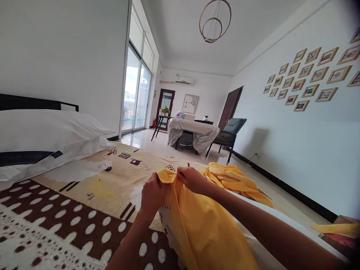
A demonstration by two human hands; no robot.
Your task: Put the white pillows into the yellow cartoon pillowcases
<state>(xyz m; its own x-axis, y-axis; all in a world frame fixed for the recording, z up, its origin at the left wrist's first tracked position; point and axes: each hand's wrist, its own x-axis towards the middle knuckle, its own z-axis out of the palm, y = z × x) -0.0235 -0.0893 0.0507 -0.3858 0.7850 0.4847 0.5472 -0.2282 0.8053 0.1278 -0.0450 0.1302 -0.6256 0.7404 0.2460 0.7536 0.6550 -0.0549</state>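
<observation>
Both hands grip the top edge of a yellow cloth (208,225), which looks like a cover and hangs down toward the camera. My left hand (152,193) is closed on its left corner, fingers wrapped round the fabric. Close beside it, my right hand (192,179) pinches the same edge a little further right. Part of a printed face shows on the cloth's pale left side. Beneath lies a beige and brown patterned blanket (118,187) on the bed. Another heap of yellow cloth (233,180) rests beyond my right forearm.
White pillows (47,131) lie at the left by a dark headboard (33,101). Past the bed stand a covered table (194,127), a black chair (232,131) and a small plant stand (160,125). More yellow cloth (337,229) shows at the lower right.
</observation>
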